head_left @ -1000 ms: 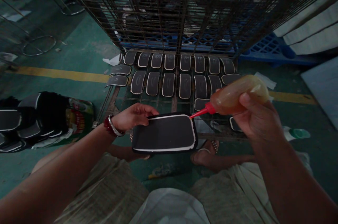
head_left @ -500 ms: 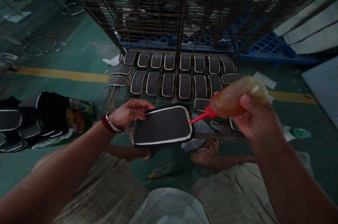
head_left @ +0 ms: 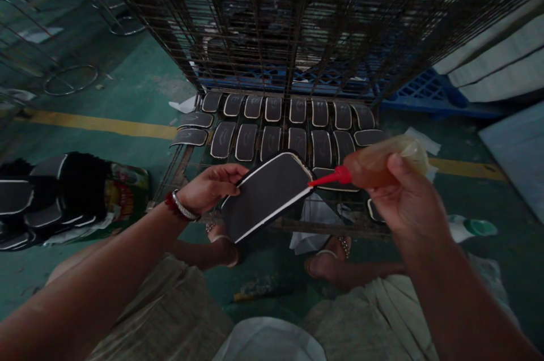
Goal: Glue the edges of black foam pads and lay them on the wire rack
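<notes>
My left hand (head_left: 215, 188) grips the left end of a dark rounded-rectangle pad (head_left: 270, 196) with a white line along its border, thumb on top. The pad is tilted, its right end higher. In my right hand (head_left: 408, 194) is a squeeze bottle (head_left: 382, 162) of amber liquid, lying nearly level. Its red nozzle (head_left: 325, 178) points left, and the tip meets the pad's right edge near a corner. Beyond the pad, several similar curved dark pieces (head_left: 322, 148) lie in rows on a wire rack (head_left: 182, 165).
To the left stands a stack of dark, fuzzy-edged pads (head_left: 46, 202) beside a printed green bag (head_left: 130, 188). A tall wire mesh cage (head_left: 293, 26) rises behind the rack, near a blue pallet (head_left: 425, 89). Below are my feet (head_left: 223, 247) and a white paper scrap (head_left: 312, 225).
The pad has turned, its right end swinging up and away from me. The bottle has shifted slightly downward and its nozzle lies more level, with the tip still at the pad's right edge.
</notes>
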A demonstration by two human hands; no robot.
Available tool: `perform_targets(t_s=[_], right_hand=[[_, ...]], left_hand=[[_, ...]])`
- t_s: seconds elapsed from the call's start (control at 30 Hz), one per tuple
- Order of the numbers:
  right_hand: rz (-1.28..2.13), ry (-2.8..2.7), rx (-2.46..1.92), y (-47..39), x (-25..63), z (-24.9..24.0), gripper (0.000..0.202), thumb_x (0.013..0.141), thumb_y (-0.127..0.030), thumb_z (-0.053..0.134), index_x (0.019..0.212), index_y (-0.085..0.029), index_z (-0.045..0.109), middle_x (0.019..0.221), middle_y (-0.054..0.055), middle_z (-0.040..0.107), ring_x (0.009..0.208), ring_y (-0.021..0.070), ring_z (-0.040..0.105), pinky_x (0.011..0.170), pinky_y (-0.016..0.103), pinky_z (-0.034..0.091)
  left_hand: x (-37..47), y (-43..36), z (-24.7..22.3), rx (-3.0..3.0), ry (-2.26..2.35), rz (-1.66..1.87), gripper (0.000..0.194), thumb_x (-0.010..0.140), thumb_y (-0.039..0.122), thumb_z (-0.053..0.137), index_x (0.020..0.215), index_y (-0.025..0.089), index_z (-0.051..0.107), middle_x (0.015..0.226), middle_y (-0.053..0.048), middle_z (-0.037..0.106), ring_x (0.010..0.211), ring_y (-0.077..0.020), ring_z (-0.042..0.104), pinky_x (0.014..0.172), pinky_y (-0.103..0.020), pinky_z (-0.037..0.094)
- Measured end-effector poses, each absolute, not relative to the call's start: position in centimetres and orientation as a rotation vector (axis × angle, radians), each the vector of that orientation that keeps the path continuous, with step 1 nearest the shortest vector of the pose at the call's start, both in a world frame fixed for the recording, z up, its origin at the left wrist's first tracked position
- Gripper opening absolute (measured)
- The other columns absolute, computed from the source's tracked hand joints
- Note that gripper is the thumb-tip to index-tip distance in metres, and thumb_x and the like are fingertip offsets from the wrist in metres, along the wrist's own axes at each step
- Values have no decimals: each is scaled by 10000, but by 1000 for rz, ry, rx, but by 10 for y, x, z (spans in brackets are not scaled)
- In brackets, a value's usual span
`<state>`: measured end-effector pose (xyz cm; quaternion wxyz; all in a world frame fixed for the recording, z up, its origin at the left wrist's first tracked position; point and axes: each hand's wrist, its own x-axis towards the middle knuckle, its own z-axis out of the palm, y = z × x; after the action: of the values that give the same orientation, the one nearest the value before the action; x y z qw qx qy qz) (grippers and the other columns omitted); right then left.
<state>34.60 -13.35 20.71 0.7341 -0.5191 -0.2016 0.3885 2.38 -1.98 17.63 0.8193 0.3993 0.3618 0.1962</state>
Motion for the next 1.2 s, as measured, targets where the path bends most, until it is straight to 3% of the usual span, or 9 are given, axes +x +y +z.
perform_targets(t_s=[0.1, 0.3, 0.57, 0.9, 1.2], right_hand=[[771, -357, -1133, -131, 346, 203, 393, 634, -300, 926, 950, -200, 714, 968, 7, 715, 867, 173, 692, 698, 272, 609], [730, -297, -1142, -131, 342, 200, 418, 653, -295, 919, 996, -196, 703, 1078, 35, 712, 1002, 224, 698, 768, 349, 639], [770, -347, -1159, -134, 325, 203, 392, 655, -325, 918, 963, -188, 718, 989, 29, 714, 903, 208, 703, 703, 323, 641], [813, -468, -1212, -143, 313, 191, 293, 796, -336, 854, 1019, -219, 705, 1006, 16, 710, 883, 190, 701, 786, 346, 614], [851, -533, -1247, -151, 298, 197, 327, 757, -383, 873, 1017, -245, 728, 1026, 21, 726, 922, 213, 721, 825, 379, 640]], left_hand=[[28, -21, 177, 835, 728, 419, 332, 629, -11, 775, 927, 135, 789, 847, -76, 802, 643, -160, 733, 585, -209, 595], [31, -23, 179, 817, 744, 413, 333, 648, -3, 788, 949, 136, 764, 861, -67, 804, 655, -159, 739, 590, -215, 605], [30, -23, 175, 804, 772, 410, 357, 633, 6, 800, 965, 122, 737, 859, -74, 792, 657, -161, 738, 585, -213, 600], [31, -22, 176, 789, 845, 466, 344, 634, -12, 777, 950, 115, 728, 774, -54, 749, 495, -83, 623, 405, -121, 397], [38, -21, 178, 693, 846, 493, 343, 638, -57, 708, 933, 117, 721, 847, -81, 777, 647, -165, 733, 579, -229, 601]])
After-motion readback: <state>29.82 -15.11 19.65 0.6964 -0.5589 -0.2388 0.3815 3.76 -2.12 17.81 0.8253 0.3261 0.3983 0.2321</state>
